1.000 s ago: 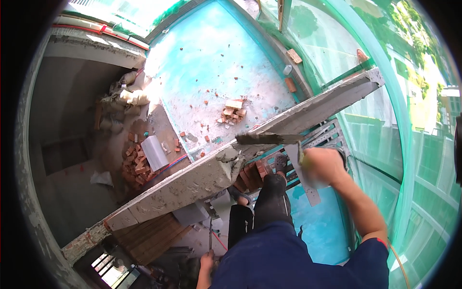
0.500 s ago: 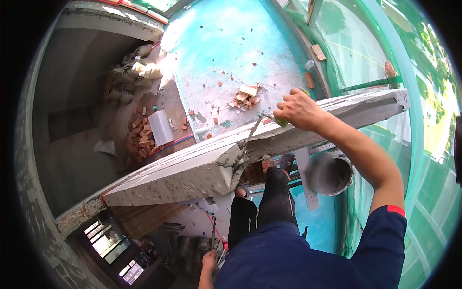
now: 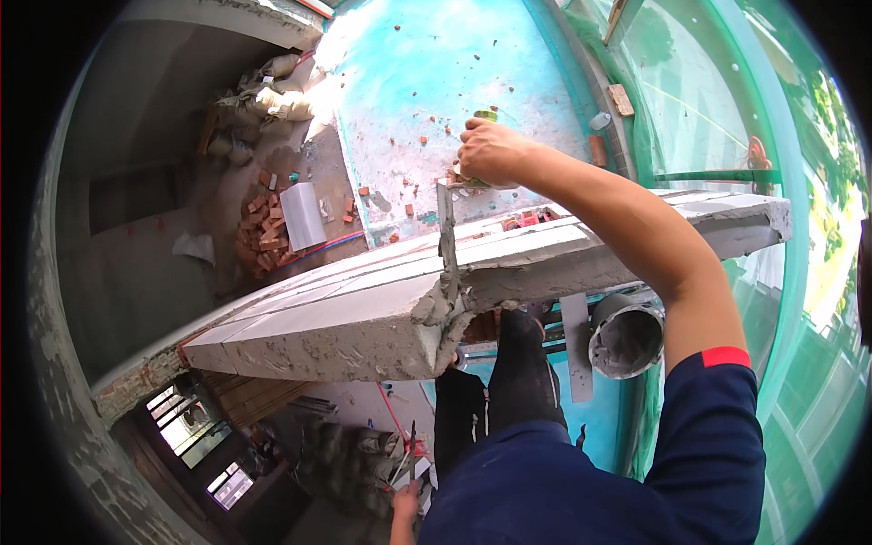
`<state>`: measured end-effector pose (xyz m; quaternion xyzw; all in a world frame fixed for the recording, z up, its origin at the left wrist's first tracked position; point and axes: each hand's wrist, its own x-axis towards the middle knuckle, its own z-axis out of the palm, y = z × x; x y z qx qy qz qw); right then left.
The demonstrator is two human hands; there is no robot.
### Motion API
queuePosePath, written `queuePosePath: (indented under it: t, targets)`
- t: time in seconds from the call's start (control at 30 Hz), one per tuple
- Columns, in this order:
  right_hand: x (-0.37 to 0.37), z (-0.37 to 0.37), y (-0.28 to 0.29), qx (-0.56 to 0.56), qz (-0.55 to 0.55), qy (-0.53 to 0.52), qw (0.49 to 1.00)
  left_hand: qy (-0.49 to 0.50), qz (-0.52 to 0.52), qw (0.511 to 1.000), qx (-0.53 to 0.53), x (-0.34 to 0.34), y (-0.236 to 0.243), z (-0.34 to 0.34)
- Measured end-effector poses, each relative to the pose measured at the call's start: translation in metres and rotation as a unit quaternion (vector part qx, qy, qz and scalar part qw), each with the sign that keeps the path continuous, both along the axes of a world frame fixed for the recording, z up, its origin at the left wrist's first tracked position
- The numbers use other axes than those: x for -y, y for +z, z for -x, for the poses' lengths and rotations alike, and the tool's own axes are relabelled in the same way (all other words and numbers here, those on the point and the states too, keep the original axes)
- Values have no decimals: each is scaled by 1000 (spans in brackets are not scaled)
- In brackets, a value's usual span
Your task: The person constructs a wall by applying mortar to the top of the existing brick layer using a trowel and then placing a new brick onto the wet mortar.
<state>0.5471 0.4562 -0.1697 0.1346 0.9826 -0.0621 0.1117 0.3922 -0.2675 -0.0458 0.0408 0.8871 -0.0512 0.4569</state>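
My right hand point(image 3: 490, 154) is closed on the yellow-green handle of a trowel, raised beyond the top of a pale block wall point(image 3: 309, 318). The trowel's mortar-coated blade point(image 3: 446, 236) points down onto the notched corner where wet grey mortar point(image 3: 450, 318) clings along a seam. Low at the bottom, my left hand point(image 3: 405, 500) grips a long, thin, dark tool point(image 3: 412, 450), held upright below the wall. A grey bucket with mortar point(image 3: 625, 341) sits under the wall to the right, beside a pale metal strip point(image 3: 578, 354).
Beyond the wall are a brick pile point(image 3: 259, 232), a pale sheet point(image 3: 302, 216), stacked sacks point(image 3: 282, 104) and a turquoise-coated floor point(image 3: 427, 54) with scattered rubble. Green netting point(image 3: 808, 418) lines the right side. My legs stand on narrow scaffolding. A dark interior with windows lies lower left.
My right hand has risen from beside the bucket to beyond the wall top and moved leftward; the blade swung from level to upright at the corner. My left hand stays low.
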Motion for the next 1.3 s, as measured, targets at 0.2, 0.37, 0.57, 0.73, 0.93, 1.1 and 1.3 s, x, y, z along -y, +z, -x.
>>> queuePosePath:
  t: [0.2,0.37,0.57,0.73,0.93,1.1,1.3]
  targets:
    - [-9,60,-12,-44,-25,69,996,-9,7,1000,-12,29,-7,-1]
    - [-15,93,-25,-82,-61,91,991,64,5,998,-1,29,-4,-3]
    - [-33,78,-4,-144,-68,33,987,54,71,996,-9,21,-3,-2]
    - [-59,29,1,-194,-66,37,978,12,-73,996,-40,97,-35,13]
    - [-36,23,-7,-226,-18,128,965,66,-80,994,-37,163,-59,15]
    - [-11,80,-40,-285,-1,210,935,-28,-42,996,-80,138,-44,-4]
    - [8,148,-31,-343,-21,292,893,-17,-8,999,-50,87,-30,-22]
